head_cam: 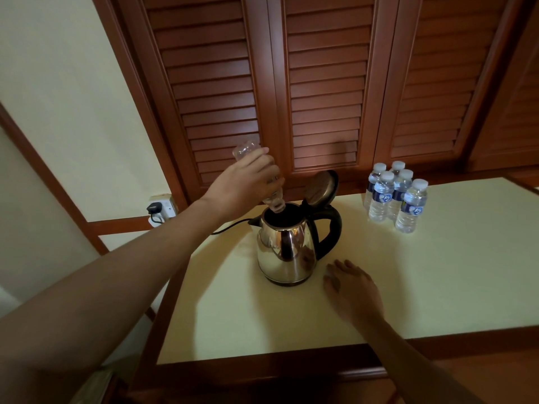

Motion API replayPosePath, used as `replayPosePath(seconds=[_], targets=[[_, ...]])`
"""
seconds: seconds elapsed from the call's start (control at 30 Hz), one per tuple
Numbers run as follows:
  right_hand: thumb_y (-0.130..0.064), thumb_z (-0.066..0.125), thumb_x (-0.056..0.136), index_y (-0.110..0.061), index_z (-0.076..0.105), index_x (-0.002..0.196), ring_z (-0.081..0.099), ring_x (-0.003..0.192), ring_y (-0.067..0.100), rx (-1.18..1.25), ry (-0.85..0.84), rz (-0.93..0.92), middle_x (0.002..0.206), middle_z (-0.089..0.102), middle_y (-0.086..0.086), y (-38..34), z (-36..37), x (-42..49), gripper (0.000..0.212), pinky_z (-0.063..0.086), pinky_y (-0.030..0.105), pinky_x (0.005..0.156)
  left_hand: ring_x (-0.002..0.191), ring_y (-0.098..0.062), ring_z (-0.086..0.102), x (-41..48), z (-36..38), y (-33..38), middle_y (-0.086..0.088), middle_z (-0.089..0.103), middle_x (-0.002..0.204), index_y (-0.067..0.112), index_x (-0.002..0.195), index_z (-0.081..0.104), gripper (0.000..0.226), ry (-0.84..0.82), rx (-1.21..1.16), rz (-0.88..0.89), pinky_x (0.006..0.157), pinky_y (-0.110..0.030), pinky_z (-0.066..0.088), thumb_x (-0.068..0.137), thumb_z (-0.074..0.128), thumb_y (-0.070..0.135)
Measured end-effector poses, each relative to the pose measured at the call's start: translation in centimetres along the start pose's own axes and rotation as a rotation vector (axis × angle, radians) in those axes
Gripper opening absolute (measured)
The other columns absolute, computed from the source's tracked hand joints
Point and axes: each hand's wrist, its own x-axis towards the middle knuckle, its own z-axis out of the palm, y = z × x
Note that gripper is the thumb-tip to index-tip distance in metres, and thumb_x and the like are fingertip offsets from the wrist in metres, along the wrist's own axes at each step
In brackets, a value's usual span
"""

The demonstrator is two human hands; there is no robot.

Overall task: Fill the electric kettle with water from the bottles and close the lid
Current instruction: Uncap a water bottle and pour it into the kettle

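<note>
Left grip (245, 185) is wrapped round bottle (246, 148). Bottle is upended, long axis steep, neck down in the mouth of kettle (287, 249). Kettle sits left of middle on table (437, 272). Lid (320, 188) stands open, tipped back over the handle.

Right grip (353, 290) lies flat, fingers relaxed, just beside the kettle base, the nearer one to the lid. Capped bottles (393, 196) stand toward the far right corner, bare table between.

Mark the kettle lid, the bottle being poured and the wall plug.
kettle lid (320, 188), head view, shiny inner face.
bottle (274, 203), head view, its downturned neck.
wall plug (154, 207), head view, black body.
</note>
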Motion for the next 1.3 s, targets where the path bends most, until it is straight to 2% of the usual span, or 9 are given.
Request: replayPosePath(seconds=[0.07,0.13,0.23,0.4,0.53,0.63,0.77,0.97,1.3], targets=[[-0.032,0.051,0.095,-0.022,0.069,0.109,0.058,0.114,0.021,0.0,0.005,0.006,0.115,0.068,-0.001,0.0,-0.1,0.0,0.025,0.046,0.032,0.094,0.115,-0.032,0.055,-0.3,0.1,0.5,-0.008,0.063,0.116,0.015,0.13,0.064,0.051,0.006,-0.066,-0.079,0.119,-0.042,0.022,0.09,0.035,0.004],[-0.032,0.051,0.095,-0.022,0.069,0.11,0.058,0.115,0.021,0.003,0.009,0.008,0.116,0.068,0.0,-0.1,-0.1,-0.1,0.026,0.046,0.032,0.095,0.109,-0.03,0.057,-0.9,0.7,0.9,-0.005,0.065,0.115,0.018,0.132,0.061,0.047,0.029,-0.201,-0.3,0.105,-0.04,0.031,0.086,0.06,0.006],[-0.033,0.049,0.096,-0.022,0.069,0.113,0.057,0.119,0.021,0.016,0.002,0.007,0.12,0.068,-0.001,0.0,0.0,-0.2,0.028,0.044,0.033,0.099,0.105,-0.027,0.059,-2.6,1.4,2.1,-0.002,0.069,0.113,0.021,0.137,0.056,0.073,0.028,-0.412,-0.654,0.092,-0.039,0.035,0.071,0.086,0.025],[-0.034,0.048,0.097,-0.021,0.068,0.119,0.054,0.125,0.022,0.007,-0.026,0.0,0.126,0.066,0.0,0.0,0.2,0.0,0.032,0.041,0.034,0.105,0.094,-0.012,0.063,-5.4,0.9,4.9,0.01,0.07,0.102,0.026,0.117,0.059,0.058,0.178,-0.805,-1.084,0.087,-0.034,0.045,0.068,0.088,0.04],[-0.03,0.054,0.094,-0.018,0.07,0.107,0.059,0.115,0.024,-0.012,0.001,0.005,0.115,0.069,0.003,-0.1,0.2,0.0,0.024,0.046,0.036,0.097,0.091,0.004,0.064,-8.0,0.6,8.2,0.02,0.069,0.097,0.03,0.108,0.06,0.05,0.278,-1.117,-1.32,0.073,-0.012,0.048,0.068,0.09,0.037],[-0.032,0.052,0.095,-0.019,0.069,0.112,0.055,0.122,0.024,-0.012,-0.011,0.017,0.122,0.067,0.002,-0.2,0.4,0.0,0.027,0.044,0.036,0.101,0.09,0.002,0.068,-9.8,0.7,11.3,0.014,0.073,0.1,0.027,0.109,0.063,0.047,0.29,-1.235,-1.411,0.074,-0.02,0.056,0.07,0.09,0.035],[-0.035,0.049,0.098,-0.018,0.064,0.126,0.047,0.135,0.023,0.024,-0.029,0.06,0.136,0.061,0.001,0.2,0.8,0.1,0.036,0.038,0.038,0.109,0.083,0.004,0.069,-11.0,0.6,15.3,0.011,0.072,0.097,0.02,0.112,0.064,0.049,0.176,-1.309,-1.472,0.072,-0.016,0.058,0.072,0.089,0.029],[-0.03,0.06,0.095,-0.008,0.066,0.124,0.054,0.129,0.032,0.051,-0.003,0.092,0.13,0.064,0.013,0.0,0.7,0.0,0.036,0.044,0.044,0.103,0.093,0.004,0.067,-11.6,1.2,18.5,0.013,0.071,0.099,0.02,0.108,0.064,0.045,0.18,-1.308,-1.445,0.074,-0.013,0.056,0.071,0.09,0.021],[-0.036,0.059,0.096,-0.008,0.063,0.128,0.052,0.131,0.03,0.037,-0.001,0.098,0.132,0.063,0.012,-0.3,0.4,-0.1,0.042,0.043,0.04,0.104,0.096,0.008,0.066,-12.2,1.6,19.7,0.022,0.066,0.107,0.029,0.134,0.052,0.08,0.087,-1.417,-1.435,0.08,-0.011,0.054,0.065,0.089,0.046]])
